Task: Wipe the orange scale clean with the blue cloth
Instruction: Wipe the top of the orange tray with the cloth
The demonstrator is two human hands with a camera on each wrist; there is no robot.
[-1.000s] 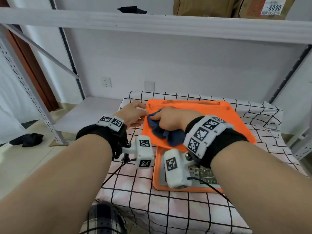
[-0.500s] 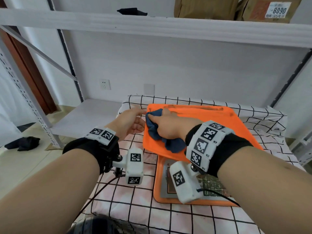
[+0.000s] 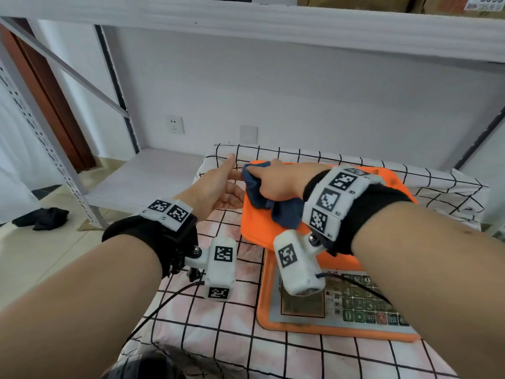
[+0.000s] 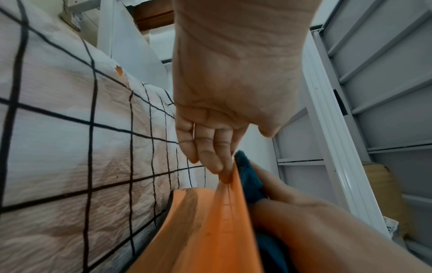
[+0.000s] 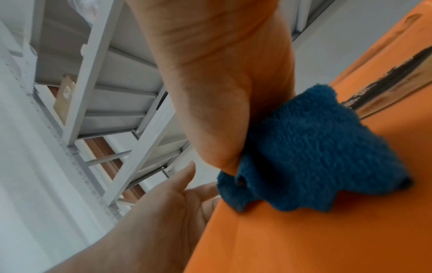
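Both forearms reach forward over a bed covered with a checked sheet [image 3: 218, 337]. The right hand [image 3: 278, 184] lies palm down on the blue cloth [image 3: 284, 212] and presses it on the far left corner of the orange scale [image 3: 259, 225]. Its fingers curl over the front of the cloth, so the grip is closed on the cloth; in the right wrist view the cloth [image 5: 315, 157] is bunched under the palm and spreads out on the orange top [image 5: 304, 240], towards the wrist. A dark streak [image 5: 385, 79] is on the orange surface just beyond the cloth.

The left hand [image 3: 216, 190] is at the left edge of the scale, with the thumb pointing up and away. Its fingers [image 4: 208, 153] are nearly straight and together, and the tips touch the rim of the orange top [image 4: 224, 212], very near the cloth; this grip is not closed on anything.

The scale sits on the sheet, with its keypad panel [image 3: 355, 305] at the near end, under the right wrist. A white metal shelf [image 3: 246, 26] stands behind the bed.
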